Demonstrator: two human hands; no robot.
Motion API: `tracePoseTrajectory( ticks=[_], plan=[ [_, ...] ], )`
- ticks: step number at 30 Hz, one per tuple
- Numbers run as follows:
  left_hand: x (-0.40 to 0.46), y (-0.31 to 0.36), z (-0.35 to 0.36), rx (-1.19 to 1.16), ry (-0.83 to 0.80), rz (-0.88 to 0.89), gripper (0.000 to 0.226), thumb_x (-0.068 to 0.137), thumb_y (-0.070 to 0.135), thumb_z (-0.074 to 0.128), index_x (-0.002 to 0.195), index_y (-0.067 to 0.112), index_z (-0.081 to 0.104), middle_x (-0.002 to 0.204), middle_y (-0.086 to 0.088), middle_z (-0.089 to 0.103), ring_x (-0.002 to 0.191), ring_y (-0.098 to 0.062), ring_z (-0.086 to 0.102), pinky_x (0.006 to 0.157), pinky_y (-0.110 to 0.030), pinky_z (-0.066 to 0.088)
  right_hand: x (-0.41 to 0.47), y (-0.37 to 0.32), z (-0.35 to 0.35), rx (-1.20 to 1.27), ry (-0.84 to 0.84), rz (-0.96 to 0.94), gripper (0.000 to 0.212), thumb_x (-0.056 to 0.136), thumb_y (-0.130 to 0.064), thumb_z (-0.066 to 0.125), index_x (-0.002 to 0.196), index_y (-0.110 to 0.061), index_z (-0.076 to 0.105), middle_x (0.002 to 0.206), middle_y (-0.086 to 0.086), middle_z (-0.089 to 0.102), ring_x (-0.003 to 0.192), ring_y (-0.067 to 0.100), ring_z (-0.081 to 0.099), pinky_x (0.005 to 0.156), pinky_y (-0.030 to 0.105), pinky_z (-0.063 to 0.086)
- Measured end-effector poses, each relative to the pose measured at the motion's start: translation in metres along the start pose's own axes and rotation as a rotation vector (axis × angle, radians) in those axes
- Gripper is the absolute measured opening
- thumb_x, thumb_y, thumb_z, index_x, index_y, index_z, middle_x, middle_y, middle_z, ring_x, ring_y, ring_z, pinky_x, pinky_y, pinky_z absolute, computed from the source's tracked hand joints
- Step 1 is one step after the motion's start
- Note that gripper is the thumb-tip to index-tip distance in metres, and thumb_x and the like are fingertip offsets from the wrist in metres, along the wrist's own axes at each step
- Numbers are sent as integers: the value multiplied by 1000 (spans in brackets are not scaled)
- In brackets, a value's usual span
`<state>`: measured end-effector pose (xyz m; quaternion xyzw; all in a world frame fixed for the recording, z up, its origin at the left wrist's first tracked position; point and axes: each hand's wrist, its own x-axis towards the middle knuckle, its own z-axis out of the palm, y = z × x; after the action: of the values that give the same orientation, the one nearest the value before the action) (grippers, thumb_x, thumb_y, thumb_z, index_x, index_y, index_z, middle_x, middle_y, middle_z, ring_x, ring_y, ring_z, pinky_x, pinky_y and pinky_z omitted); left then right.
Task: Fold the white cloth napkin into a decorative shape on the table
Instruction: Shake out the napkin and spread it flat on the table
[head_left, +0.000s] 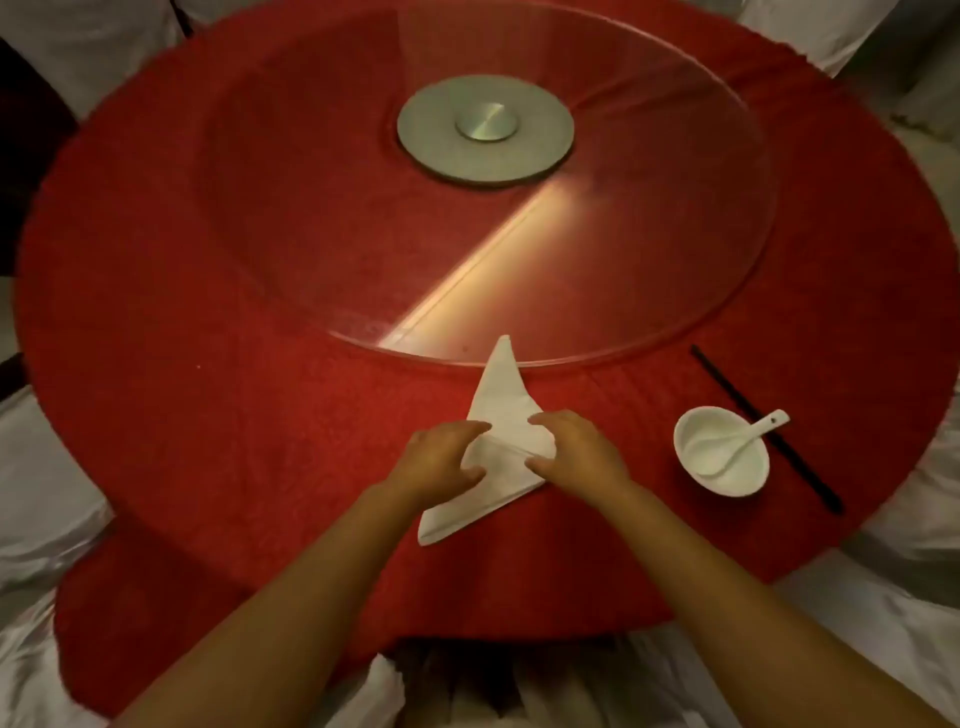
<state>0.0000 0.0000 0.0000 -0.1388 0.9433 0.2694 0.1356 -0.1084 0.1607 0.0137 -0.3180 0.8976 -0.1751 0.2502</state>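
Napkin (501, 410) first: the white cloth lies on the near part of the round table, on the red tablecloth (208, 415), folded into a long pointed shape. One tip points away from me and just overlaps the edge of the glass turntable (649, 260); another tip runs toward me and to the left, and the wide middle sits between my hands. My left hand (436, 460) rests on the cloth's left side, thumb and forefinger spread and loosely curved, the forefinger tip and the thumb tip both touching the cloth; I cannot tell whether they pinch a fold. My right hand (582, 449) rests on the cloth's right side in the same way, forefinger reaching over the upper fold and thumb lying against the lower edge, fingers bent but not clenched. To my right, apart from the napkin, stands a small white bowl (722, 452) with a white spoon (737, 441) lying in it, handle sticking out over the far rim. Just beyond the bowl a dark chopstick (763, 426) lies slantwise on the red cloth. A metal hub (485, 130) sits at the middle of the glass.
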Motion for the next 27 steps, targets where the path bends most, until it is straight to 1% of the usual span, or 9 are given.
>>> tracePoseTrajectory(
  ticks=[4,7,12,15,17,20,23,25,27],
  plan=[
    [8,-7,14,66,-90,-51,63,87,27,57,144,23,30,149,-1,35,139,-22,28,111,-46,24,0,7,23,-21,-71,82,49,79,-25,65,126,-19,54,125,9,58,117,27,51,95,36,45],
    [14,-11,22,101,-59,-50,60,85,23,56,141,20,35,145,-4,38,135,-22,30,109,-43,23,1,13,35,-32,-36,93,39,79,-22,63,118,-19,60,116,8,61,113,27,51,89,35,44],
    [14,-12,21,146,33,-14,33,84,20,59,117,18,60,123,-4,53,117,-25,42,97,-37,33,2,11,39,47,44,129,19,78,-14,59,93,-20,69,97,5,65,99,24,57,82,33,41],
    [13,-14,16,143,107,14,17,84,17,59,99,16,68,115,-2,60,111,-23,46,91,-33,36,4,12,36,39,67,137,15,78,-12,57,83,-21,68,95,2,65,96,24,58,81,32,36],
    [13,-15,13,128,85,-1,25,84,18,59,109,17,63,120,-1,60,115,-24,47,94,-35,38,4,14,35,58,48,128,17,78,-14,59,93,-22,66,100,2,65,101,24,57,84,34,39],
    [14,-11,11,196,-84,-44,49,87,23,57,133,21,45,132,-5,48,122,-26,39,98,-39,37,4,12,34,-14,-30,102,30,81,-19,60,110,-24,61,110,2,63,109,23,53,90,35,39],
    [18,-8,16,306,-73,-12,40,88,24,55,128,21,50,131,-4,43,120,-25,37,93,-36,36,5,11,42,-107,-42,113,28,83,-20,57,111,-24,59,113,4,60,110,24,53,90,34,38],
    [22,-5,16,300,4,40,28,89,19,53,116,18,59,127,-3,51,117,-24,40,90,-35,37,3,13,46,-72,-6,118,28,83,-19,57,110,-23,56,110,4,60,108,24,54,89,34,38],
    [26,0,13,244,63,76,22,89,14,51,105,15,65,113,-5,63,108,-24,48,87,-34,38,4,14,46,-14,18,114,32,81,-18,58,113,-22,55,108,6,60,105,25,54,88,35,39]
  ],
)
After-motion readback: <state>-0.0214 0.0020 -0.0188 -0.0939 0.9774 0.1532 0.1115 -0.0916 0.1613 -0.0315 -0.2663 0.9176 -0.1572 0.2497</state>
